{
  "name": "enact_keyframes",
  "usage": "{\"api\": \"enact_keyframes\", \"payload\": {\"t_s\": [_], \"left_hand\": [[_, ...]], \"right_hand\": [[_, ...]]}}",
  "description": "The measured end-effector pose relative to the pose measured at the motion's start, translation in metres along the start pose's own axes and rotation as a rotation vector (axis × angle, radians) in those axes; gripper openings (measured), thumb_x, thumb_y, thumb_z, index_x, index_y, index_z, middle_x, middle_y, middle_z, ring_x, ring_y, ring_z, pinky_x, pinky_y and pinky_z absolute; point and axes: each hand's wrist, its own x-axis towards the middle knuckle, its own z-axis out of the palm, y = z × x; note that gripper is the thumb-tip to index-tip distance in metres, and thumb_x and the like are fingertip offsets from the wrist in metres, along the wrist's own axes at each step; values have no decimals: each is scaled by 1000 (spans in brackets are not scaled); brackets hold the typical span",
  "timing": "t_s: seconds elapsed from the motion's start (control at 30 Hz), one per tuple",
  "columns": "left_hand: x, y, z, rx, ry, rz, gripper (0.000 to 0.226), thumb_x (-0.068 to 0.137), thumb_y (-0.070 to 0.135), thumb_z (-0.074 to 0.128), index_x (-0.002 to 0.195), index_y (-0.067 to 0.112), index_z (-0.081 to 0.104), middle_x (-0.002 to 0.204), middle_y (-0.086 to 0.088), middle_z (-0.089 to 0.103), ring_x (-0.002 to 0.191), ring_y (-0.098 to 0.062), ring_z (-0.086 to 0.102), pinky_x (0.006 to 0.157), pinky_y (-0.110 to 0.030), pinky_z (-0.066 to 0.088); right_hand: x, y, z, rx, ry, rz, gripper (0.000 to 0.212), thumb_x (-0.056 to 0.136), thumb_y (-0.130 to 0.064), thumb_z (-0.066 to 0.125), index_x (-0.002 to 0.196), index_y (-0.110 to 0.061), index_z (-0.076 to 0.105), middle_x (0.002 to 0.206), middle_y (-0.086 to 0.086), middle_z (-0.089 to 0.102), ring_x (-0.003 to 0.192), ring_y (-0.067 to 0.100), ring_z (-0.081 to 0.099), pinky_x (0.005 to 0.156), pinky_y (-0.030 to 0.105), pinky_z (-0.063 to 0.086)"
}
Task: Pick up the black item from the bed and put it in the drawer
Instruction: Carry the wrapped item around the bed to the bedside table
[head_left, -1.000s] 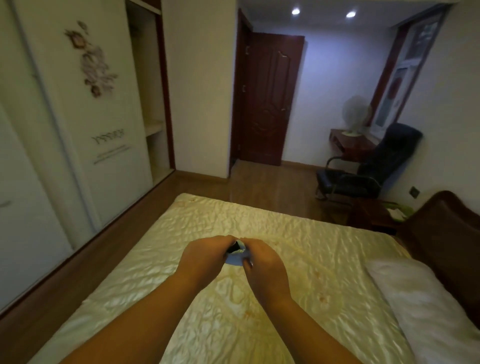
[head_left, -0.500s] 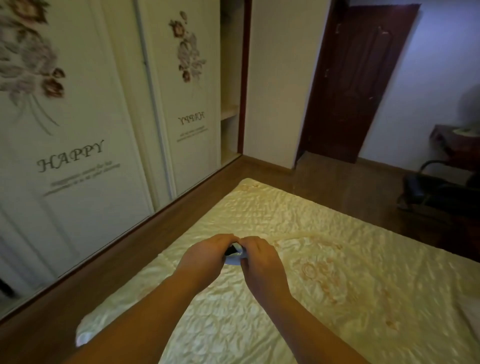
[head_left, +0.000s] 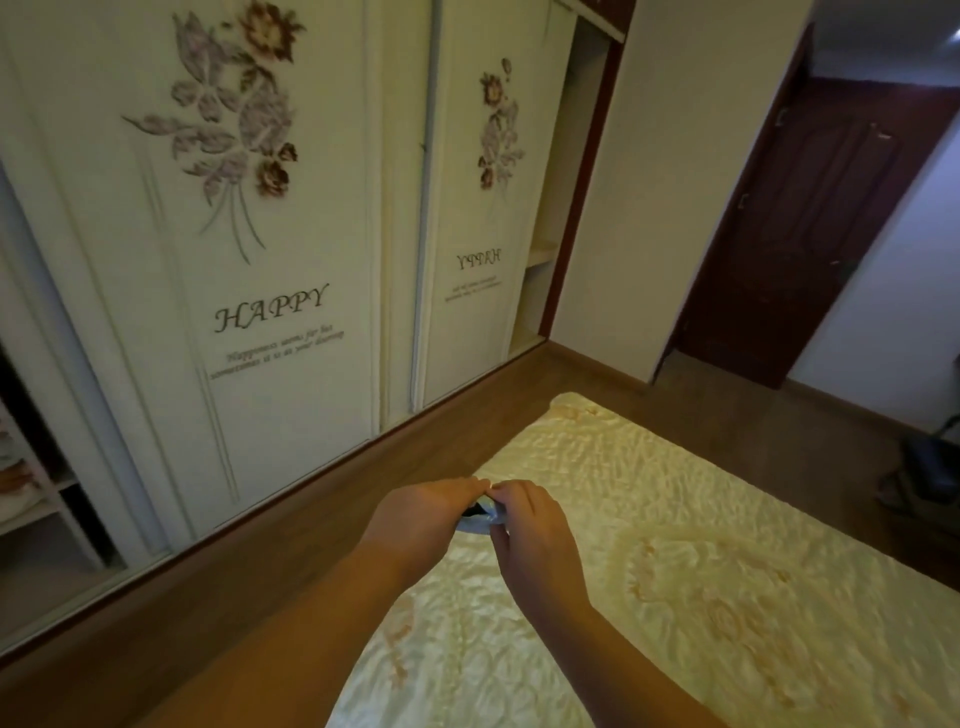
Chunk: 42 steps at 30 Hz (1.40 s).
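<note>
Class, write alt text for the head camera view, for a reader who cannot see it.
Two bare hands, left hand and right hand, together hold a small black item above a cream quilted bed. Beyond a strip of wooden floor stand white wardrobe doors with flowers and the word HAPPY.

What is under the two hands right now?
Under the left hand and right hand lies the cream bedspread. Between them a small black-and-blue item peeks out, mostly covered.
</note>
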Motion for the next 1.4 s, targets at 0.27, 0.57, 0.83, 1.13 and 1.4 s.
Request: {"api": "enact_keyframes", "payload": {"t_s": [0.27,0.57,0.83,1.13,1.4], "left_hand": [[20,-101,-72,-22,-75,-84,54,101,25,48,151,14,30,157,-4,37,141,-15,38,110,-16,22],[110,-176,-100,58,-286,-145,59,105,20,36,153,1,8,162,-11,21,148,-21,23,112,-21,14],[208,-228,-128,-22,-122,-13,48,96,26,59,141,15,49,141,-7,56,129,-24,53,106,-25,35],[328,-277,-146,58,-128,159,45,93,37,58,136,23,57,136,-1,62,122,-18,58,103,-26,43],[440,-365,-171,71,-159,320,39,93,30,59,131,23,62,129,0,67,114,-18,63,87,-15,39]], "right_hand": [[79,-66,68,-4,17,-13,17,83,-7,66,99,-13,64,95,1,63,83,20,58,71,32,49],[160,-55,144,5,102,54,15,80,-3,73,90,-10,64,87,5,64,74,21,58,63,31,47],[261,-9,199,-13,181,95,1,85,-13,58,85,-13,59,80,3,61,69,19,54,60,29,42],[352,43,253,-87,207,208,3,84,-18,52,84,-16,53,78,2,57,66,20,51,54,38,45],[447,70,342,-190,275,359,3,86,-19,57,89,-18,56,84,1,59,71,17,53,60,40,50]]}}
